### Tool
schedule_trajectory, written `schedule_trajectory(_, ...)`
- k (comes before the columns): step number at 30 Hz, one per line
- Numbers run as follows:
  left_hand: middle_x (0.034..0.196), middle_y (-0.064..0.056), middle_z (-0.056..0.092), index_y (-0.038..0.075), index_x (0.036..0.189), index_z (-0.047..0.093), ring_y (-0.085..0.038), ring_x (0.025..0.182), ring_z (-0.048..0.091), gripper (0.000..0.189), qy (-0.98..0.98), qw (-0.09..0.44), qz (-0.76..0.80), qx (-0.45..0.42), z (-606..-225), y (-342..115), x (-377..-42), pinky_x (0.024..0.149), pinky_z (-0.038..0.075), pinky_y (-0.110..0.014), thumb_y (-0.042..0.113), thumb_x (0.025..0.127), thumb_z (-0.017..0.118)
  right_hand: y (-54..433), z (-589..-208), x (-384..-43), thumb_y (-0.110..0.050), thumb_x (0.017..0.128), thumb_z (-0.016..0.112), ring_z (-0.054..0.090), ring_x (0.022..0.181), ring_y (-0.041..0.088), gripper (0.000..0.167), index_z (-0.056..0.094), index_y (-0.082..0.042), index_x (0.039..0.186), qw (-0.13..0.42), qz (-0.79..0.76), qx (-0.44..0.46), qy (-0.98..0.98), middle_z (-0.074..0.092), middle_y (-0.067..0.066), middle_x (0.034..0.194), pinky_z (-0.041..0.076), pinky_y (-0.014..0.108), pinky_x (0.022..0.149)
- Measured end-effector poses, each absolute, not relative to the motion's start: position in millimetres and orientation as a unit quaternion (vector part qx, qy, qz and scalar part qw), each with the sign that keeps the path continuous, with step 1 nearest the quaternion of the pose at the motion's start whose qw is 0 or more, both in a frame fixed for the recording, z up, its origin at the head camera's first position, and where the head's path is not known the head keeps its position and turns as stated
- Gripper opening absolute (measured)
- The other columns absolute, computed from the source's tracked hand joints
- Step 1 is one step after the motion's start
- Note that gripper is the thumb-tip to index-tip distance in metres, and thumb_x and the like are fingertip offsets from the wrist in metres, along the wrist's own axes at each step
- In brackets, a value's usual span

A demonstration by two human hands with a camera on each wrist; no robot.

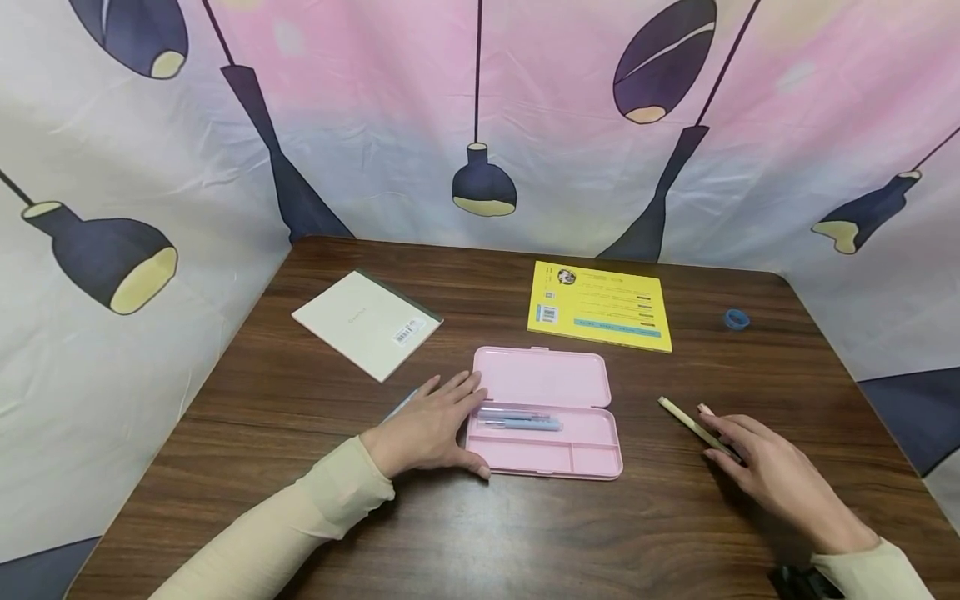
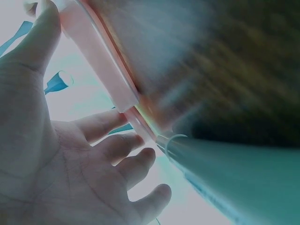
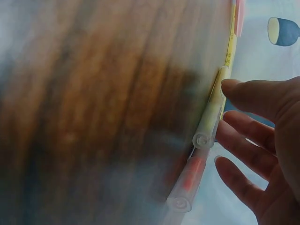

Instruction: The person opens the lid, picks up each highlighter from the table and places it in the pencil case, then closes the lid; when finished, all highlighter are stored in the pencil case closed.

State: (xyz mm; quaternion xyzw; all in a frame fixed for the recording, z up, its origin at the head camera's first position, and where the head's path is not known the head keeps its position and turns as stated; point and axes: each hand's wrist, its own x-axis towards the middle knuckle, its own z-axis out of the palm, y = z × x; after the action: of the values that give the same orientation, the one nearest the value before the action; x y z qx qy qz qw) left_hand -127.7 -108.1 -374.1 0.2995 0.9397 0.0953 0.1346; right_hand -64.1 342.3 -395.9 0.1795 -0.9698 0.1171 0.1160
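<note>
A pink pencil case (image 1: 540, 377) lies with its lid laid back, and pale blue pens (image 1: 520, 423) lie in its long compartment. My left hand (image 1: 431, 425) rests with spread fingers along the case's left side, the thumb at its front corner. Partly hidden behind that hand is a blue pen (image 1: 401, 403), whose barrel looms large in the left wrist view. To the right, my right hand (image 1: 780, 475) reaches low with thumb and index finger apart on either side of a pale yellow pen (image 1: 690, 423). Close by it, the right wrist view shows a red-tinted pen (image 3: 187, 183) with a clear end.
A cream notepad (image 1: 367, 325) with a barcode label lies at the back left. Behind the case is a yellow book (image 1: 600, 307). A small blue ring-shaped roll (image 1: 737, 319) sits near the right edge of the wooden table (image 1: 525, 542). A patterned cloth (image 1: 420, 108) hangs behind.
</note>
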Motion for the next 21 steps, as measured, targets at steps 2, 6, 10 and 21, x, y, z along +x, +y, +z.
schedule_trajectory(2,0.164,-0.011,0.023,0.011,0.154,0.038,-0.028,0.152,0.018,0.111,0.940,0.135,0.095,0.300,-374.5,-108.3,-127.4,0.121,0.015,-0.055,0.076,0.070,0.071,342.6,-396.3,-64.6,-0.014,0.081,0.082,0.068,0.086,0.020,0.051,0.066,-0.007,0.129,0.114,0.115,0.181,-0.970,0.067,0.003,0.108,0.053,0.038,0.063)
schedule_trajectory(6,0.164,-0.011,0.022,0.011,0.154,0.037,-0.028,0.152,0.018,0.112,0.939,0.137,0.095,0.300,-374.9,-108.5,-126.6,0.121,0.015,-0.055,0.076,0.070,0.070,343.0,-397.6,-65.7,-0.011,0.079,0.083,0.065,0.081,0.013,0.051,0.067,-0.007,0.127,0.117,0.112,0.188,-0.969,0.066,-0.001,0.103,0.050,0.032,0.059)
schedule_trajectory(10,0.164,-0.011,0.022,0.011,0.154,0.038,-0.028,0.152,0.019,0.111,0.940,0.136,0.096,0.298,-374.8,-108.7,-126.2,0.121,0.015,-0.055,0.076,0.070,0.071,342.8,-398.3,-67.1,-0.008,0.077,0.083,0.063,0.077,0.008,0.050,0.068,-0.007,0.125,0.122,0.112,0.194,-0.967,0.065,-0.003,0.100,0.049,0.030,0.058)
schedule_trajectory(21,0.164,-0.012,0.022,0.009,0.154,0.038,-0.028,0.152,0.020,0.112,0.939,0.128,0.086,0.307,-374.3,-109.1,-126.2,0.121,0.016,-0.056,0.076,0.071,0.069,342.7,-397.9,-71.4,-0.006,0.079,0.082,0.054,0.071,-0.003,0.047,0.069,-0.004,0.124,0.095,0.111,0.197,-0.969,0.064,-0.007,0.091,0.043,0.026,0.055)
